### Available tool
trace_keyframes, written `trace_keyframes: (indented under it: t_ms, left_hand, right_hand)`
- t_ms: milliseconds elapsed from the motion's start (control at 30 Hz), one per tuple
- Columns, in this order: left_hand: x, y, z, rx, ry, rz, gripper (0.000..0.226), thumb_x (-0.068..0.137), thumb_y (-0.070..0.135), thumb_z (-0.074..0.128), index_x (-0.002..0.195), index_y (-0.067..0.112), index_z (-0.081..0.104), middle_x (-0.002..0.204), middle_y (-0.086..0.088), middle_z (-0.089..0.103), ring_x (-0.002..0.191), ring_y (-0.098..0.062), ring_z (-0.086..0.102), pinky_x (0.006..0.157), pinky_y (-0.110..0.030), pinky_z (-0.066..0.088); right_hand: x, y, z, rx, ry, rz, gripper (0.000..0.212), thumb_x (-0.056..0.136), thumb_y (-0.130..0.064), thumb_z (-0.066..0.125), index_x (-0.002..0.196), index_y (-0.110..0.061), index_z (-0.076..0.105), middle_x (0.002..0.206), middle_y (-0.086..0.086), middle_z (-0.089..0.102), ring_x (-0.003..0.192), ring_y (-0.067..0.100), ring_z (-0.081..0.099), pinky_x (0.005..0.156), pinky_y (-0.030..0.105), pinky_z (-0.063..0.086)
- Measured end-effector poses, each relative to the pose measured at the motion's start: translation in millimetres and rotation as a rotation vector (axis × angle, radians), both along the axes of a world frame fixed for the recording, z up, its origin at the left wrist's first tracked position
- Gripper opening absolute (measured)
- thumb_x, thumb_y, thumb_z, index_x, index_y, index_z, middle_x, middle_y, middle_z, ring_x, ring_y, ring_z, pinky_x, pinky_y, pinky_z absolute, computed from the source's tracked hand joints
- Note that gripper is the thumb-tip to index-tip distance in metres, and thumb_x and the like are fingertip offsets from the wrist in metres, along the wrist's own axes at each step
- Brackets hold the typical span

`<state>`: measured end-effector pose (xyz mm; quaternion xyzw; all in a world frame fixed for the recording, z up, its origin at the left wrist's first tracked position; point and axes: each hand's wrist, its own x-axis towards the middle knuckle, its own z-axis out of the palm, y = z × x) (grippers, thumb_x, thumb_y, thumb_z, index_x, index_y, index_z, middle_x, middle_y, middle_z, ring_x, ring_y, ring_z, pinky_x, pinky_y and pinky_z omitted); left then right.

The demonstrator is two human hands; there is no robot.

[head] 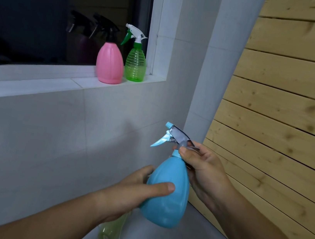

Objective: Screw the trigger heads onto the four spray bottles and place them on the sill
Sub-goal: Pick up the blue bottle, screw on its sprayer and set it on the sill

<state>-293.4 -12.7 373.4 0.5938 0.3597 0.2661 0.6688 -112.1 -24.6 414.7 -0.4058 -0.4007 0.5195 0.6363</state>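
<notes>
A blue spray bottle (167, 199) is held up in front of me, tilted slightly. My left hand (132, 190) wraps its body, thumb across the front. My right hand (204, 170) pinches the neck, where a grey and light-blue trigger head (176, 137) sits on top. On the white window sill (36, 84) a pink bottle (109, 64) with a black trigger head stands next to a clear green bottle (135, 65) with a white and green head. A pale yellow-green bottle (110, 232) lies below my left wrist, partly hidden.
A dark window (46, 12) rises behind the sill and reflects the bottles. White tiled wall (48, 144) lies below it. A wooden slat wall (284, 117) fills the right. A white basin rim (206, 237) curves underneath my hands.
</notes>
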Motion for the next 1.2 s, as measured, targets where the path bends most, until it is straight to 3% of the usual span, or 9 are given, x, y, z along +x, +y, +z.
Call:
trace_keyframes:
  t_ms: [133,233,300,367,467,600,933,1067,1200]
  left_hand:
    - [9.8,-5.9,3.3,0.138,0.077,0.178,0.079,0.050,0.062,0.093,0.115,0.029,0.061,0.111,0.000,0.077,0.092,-0.012,0.079,0.082,-0.037,0.066]
    - [9.0,-5.3,3.1,0.049,0.006,0.095,0.089,0.051,0.066,0.092,0.126,0.029,0.061,0.117,0.002,0.078,0.104,-0.016,0.077,0.094,-0.042,0.063]
    - [4.9,-5.0,1.7,-0.037,-0.090,-0.030,0.072,0.073,0.053,0.082,0.135,0.024,0.062,0.126,-0.005,0.076,0.114,-0.022,0.072,0.103,-0.045,0.055]
    - [1.2,-5.9,0.8,-0.073,-0.148,-0.081,0.061,0.081,0.045,0.075,0.136,0.022,0.064,0.126,-0.010,0.074,0.114,-0.025,0.070,0.099,-0.042,0.055]
    - [1.6,-6.1,0.8,-0.027,-0.144,-0.044,0.064,0.077,0.043,0.078,0.135,0.020,0.063,0.123,-0.010,0.075,0.110,-0.025,0.072,0.093,-0.037,0.059]
    - [1.8,-4.2,1.6,0.025,-0.089,0.012,0.074,0.069,0.045,0.085,0.136,0.028,0.059,0.127,-0.007,0.075,0.117,-0.026,0.073,0.106,-0.050,0.055]
    - [6.5,-6.3,3.8,0.117,-0.073,0.098,0.068,0.065,0.048,0.088,0.126,0.035,0.059,0.114,0.007,0.078,0.105,-0.013,0.077,0.084,-0.030,0.063]
    - [1.1,-1.9,5.7,0.097,-0.091,0.081,0.069,0.065,0.048,0.088,0.127,0.036,0.062,0.116,0.006,0.079,0.106,-0.015,0.077,0.084,-0.031,0.062]
    - [-7.2,3.0,8.4,0.136,-0.105,0.159,0.073,0.062,0.046,0.088,0.129,0.030,0.062,0.117,0.002,0.078,0.106,-0.015,0.076,0.085,-0.032,0.063]
  right_hand:
    - [-0.1,1.5,4.7,0.038,0.000,-0.034,0.019,0.084,-0.003,0.067,0.102,-0.008,0.070,0.083,0.006,0.076,0.072,0.014,0.070,0.067,0.028,0.059]
    - [1.0,-0.2,8.9,0.039,0.050,-0.011,0.022,0.084,-0.004,0.066,0.106,-0.002,0.067,0.085,0.010,0.071,0.074,0.018,0.067,0.070,0.030,0.059]
    - [0.6,-2.0,10.3,0.005,0.092,0.046,0.030,0.082,-0.008,0.066,0.110,0.003,0.064,0.090,0.015,0.067,0.079,0.025,0.063,0.076,0.035,0.057]
    - [0.5,-3.4,11.5,-0.050,0.121,0.113,0.034,0.082,-0.012,0.065,0.112,0.006,0.062,0.092,0.018,0.064,0.084,0.029,0.060,0.080,0.039,0.053]
    - [2.7,-4.9,11.0,-0.091,0.098,0.182,0.031,0.090,-0.019,0.059,0.110,0.004,0.062,0.095,0.015,0.072,0.085,0.026,0.067,0.076,0.036,0.057]
    - [1.8,-4.2,7.2,-0.063,0.008,0.206,0.033,0.089,-0.028,0.060,0.107,-0.001,0.067,0.110,0.015,0.075,0.098,0.025,0.072,0.077,0.033,0.059]
    - [-4.1,-3.1,9.9,-0.026,-0.063,0.069,0.039,0.078,-0.034,0.067,0.100,-0.001,0.072,0.098,0.015,0.076,0.082,0.023,0.072,0.068,0.030,0.058]
    - [-2.1,-2.6,10.0,-0.017,-0.111,0.084,0.043,0.082,-0.036,0.067,0.107,-0.001,0.070,0.108,0.012,0.076,0.096,0.023,0.073,0.075,0.031,0.058]
    - [-2.4,-4.4,6.2,0.019,-0.272,0.104,0.036,0.088,-0.039,0.064,0.112,-0.013,0.071,0.111,0.011,0.074,0.105,0.023,0.069,0.092,0.037,0.053]
